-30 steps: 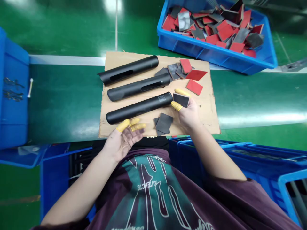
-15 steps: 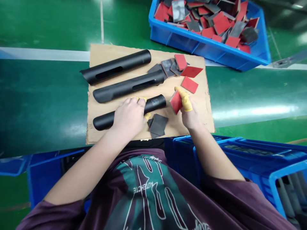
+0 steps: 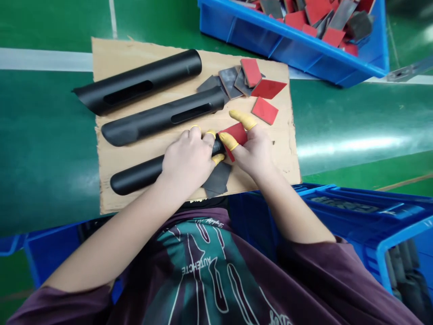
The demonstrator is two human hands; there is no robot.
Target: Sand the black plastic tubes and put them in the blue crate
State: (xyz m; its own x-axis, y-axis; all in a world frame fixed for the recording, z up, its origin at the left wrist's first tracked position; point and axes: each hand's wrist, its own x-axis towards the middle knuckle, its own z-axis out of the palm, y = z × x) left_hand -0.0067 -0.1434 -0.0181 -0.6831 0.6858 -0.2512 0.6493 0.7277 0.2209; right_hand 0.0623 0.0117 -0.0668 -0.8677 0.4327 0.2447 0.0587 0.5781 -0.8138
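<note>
My left hand [image 3: 189,155], with yellow finger cots, is wrapped over the nearest black tube [image 3: 140,176] and pins it on the cardboard sheet [image 3: 284,158]. At that tube's right end, my right hand [image 3: 252,146] grips a red pad [image 3: 237,132], bent against the tube's end. Its thumb and index finger wear yellow cots too. Dark pads [image 3: 218,180] lie under and beside the tube end, partly covered by my left hand. Two more black tubes, a middle one [image 3: 152,118] and a far one [image 3: 162,70] with a long slot, rest farther back.
Several loose red and grey pads [image 3: 264,109] lie at the cardboard's right side. Beyond it stands a blue bin [image 3: 270,45] heaped with such pads. Blue crates [image 3: 382,243] stand at the lower right, near my body. The cardboard lies on a green surface [image 3: 355,122].
My right hand has moved left and brought the red pad from beside the tube to its right end. My left hand has slid toward that end. The view has shifted slightly.
</note>
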